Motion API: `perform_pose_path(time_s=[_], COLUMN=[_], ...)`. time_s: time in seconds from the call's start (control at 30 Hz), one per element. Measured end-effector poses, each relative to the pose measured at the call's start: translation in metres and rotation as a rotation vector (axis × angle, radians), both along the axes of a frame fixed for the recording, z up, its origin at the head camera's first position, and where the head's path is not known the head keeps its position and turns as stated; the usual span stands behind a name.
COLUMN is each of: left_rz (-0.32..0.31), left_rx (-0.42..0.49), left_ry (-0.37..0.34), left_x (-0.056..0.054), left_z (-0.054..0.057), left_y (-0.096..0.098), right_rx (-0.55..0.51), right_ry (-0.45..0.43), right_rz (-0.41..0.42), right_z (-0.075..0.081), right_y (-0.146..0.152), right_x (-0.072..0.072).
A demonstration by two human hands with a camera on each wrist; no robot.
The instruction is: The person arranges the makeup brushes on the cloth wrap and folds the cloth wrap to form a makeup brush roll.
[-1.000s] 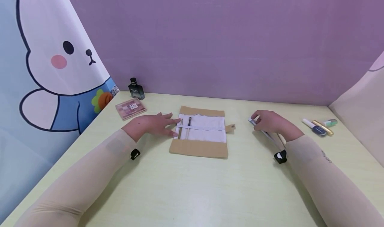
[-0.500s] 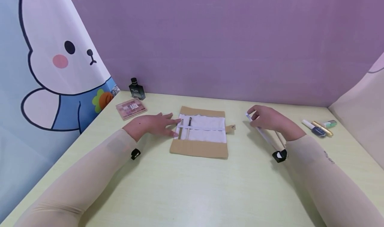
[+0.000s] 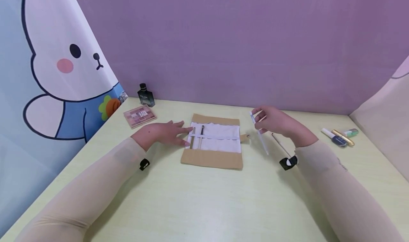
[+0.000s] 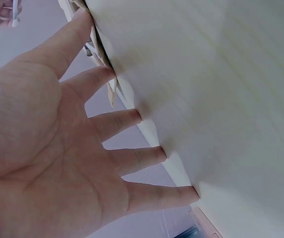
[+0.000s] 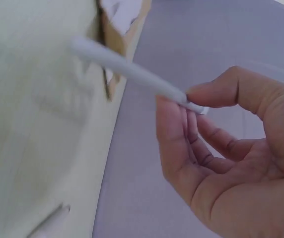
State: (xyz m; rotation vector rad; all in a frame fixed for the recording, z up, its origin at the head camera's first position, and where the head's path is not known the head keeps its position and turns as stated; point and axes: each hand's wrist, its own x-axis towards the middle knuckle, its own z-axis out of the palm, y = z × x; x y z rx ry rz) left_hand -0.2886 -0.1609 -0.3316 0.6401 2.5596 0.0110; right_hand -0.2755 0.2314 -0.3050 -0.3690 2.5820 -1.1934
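Observation:
My left hand (image 3: pixel 164 132) lies with fingers spread at the left edge of an unrolled tan fabric brush roll (image 3: pixel 211 159) with a white lining. In the left wrist view, the thumb and index finger touch that edge. Two slim makeup brushes (image 3: pixel 201 137) stand side by side under the roll's elastic band, on its left side. To the right of the roll, my right hand (image 3: pixel 273 121) pinches a slender white stick (image 5: pixel 127 68) between thumb and fingers near one end, slanting above the table. Its kind cannot be made out.
Another thin stick (image 3: pixel 282 145) lies on the table beneath the right wrist. Several small cosmetic tubes (image 3: pixel 339 138) lie far right. At the back left are a pink makeup palette (image 3: pixel 140 116) and a dark bottle (image 3: pixel 146 96). The roll's snap tab (image 3: pixel 245 138) sticks out rightward.
My right hand has lifted the white stick and moved left and back towards the roll, tilting the stick more upright. The thin stick on the table is now uncovered. The left hand stays put.

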Motion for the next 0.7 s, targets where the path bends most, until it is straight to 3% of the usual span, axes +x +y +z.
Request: perform_pose_path(time_s=[0.37,0.7], left_rz=[-0.002,0.012], left_rx=[-0.02,-0.03], left_ry=[-0.005,-0.004], left_x=[-0.004,-0.003], left_z=[-0.004,-0.002], left_y=[0.0,0.001], right_rx=[-0.335,-0.491], right_ry=[-0.068,-0.046], right_rz=[-0.053,-0.142], right_z=[0.0,-0.005], right_y=[-0.043,-0.077], right_x=[-0.017,-0.035])
